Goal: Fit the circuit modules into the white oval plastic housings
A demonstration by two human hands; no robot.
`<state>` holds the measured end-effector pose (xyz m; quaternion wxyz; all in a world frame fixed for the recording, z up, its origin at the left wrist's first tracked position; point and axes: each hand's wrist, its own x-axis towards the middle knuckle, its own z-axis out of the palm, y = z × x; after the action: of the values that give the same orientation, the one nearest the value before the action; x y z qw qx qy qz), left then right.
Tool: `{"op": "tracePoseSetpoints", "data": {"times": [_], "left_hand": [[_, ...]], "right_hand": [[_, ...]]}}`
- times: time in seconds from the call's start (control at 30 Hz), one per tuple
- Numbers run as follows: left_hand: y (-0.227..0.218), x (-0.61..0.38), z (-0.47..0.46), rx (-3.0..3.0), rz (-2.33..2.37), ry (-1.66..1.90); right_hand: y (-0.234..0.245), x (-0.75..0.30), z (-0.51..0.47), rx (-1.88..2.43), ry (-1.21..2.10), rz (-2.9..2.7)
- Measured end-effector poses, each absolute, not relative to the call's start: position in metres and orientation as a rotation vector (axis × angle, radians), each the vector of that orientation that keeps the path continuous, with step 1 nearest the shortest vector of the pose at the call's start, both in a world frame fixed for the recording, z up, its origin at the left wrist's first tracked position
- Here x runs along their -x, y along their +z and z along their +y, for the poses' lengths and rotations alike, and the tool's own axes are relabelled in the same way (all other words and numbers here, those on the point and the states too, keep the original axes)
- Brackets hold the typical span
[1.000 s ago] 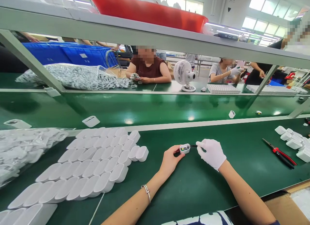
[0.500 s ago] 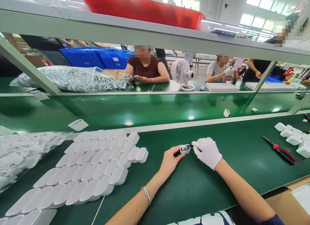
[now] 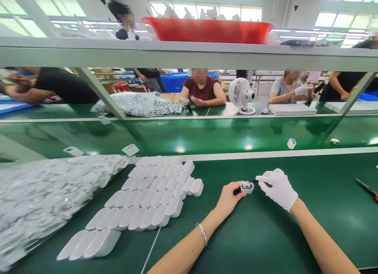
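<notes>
My bare left hand [image 3: 229,198] grips a small white plastic housing [image 3: 247,189] from its left side, just over the green table. Its open top faces up and shows a circuit board and a bit of yellow inside. A white glove covers my right hand [image 3: 279,188], whose fingers pinch thin black tweezers [image 3: 256,181]. The tweezers point left, with their tips at the opening of the housing; whether they touch the board I cannot make out. To the left, rows of white oval housings [image 3: 147,205] lie close together on the table.
A clear bag of white parts [image 3: 53,199] lies at far left. Pliers [image 3: 367,188] rest at the right edge. Beyond a white strip, loose pieces sit on the green surface. A shelf [image 3: 189,55] bearing a red tray [image 3: 209,31] crosses above; co-workers and a fan [image 3: 241,93] are behind.
The view has swung left, so the scene sits farther right and the pliers are partly cut off. My hands keep hold of the housing and the tweezers at its opening.
</notes>
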<state>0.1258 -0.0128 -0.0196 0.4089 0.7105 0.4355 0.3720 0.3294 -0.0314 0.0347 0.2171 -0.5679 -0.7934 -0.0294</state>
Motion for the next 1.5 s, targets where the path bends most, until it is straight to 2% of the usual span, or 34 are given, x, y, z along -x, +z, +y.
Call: {"op": "tracePoseSetpoints", "data": {"times": [0.27,0.6,0.77,0.93,1.13,1.3,1.4,1.5], "left_hand": [[-0.022,-0.126,-0.011,-1.779,1.080,0.908],[-0.021,-0.125,-0.011,-1.758,1.065,0.917],[-0.022,-0.126,-0.011,-1.732,1.042,0.899],[-0.022,-0.126,-0.016,-1.738,1.084,0.936],[-0.025,-0.126,-0.011,-1.756,1.116,0.961],[-0.042,-0.128,-0.007,-1.560,1.135,0.974],[-0.050,-0.129,-0.007,-1.395,1.181,1.071],[-0.048,-0.128,-0.009,-1.481,1.212,1.118]], "right_hand": [[0.029,-0.329,-0.027,1.607,0.010,-2.281],[0.038,-0.320,-0.030,1.648,-0.028,-2.287],[0.045,-0.344,-0.030,1.789,0.118,-2.184],[0.022,-0.375,-0.029,1.834,0.214,-2.060],[-0.017,-0.347,-0.018,1.688,0.291,-2.032],[-0.015,-0.296,-0.025,1.546,0.504,-2.186],[-0.011,-0.286,-0.007,1.485,0.643,-2.053],[-0.001,-0.290,0.038,1.452,0.685,-1.815]]}}
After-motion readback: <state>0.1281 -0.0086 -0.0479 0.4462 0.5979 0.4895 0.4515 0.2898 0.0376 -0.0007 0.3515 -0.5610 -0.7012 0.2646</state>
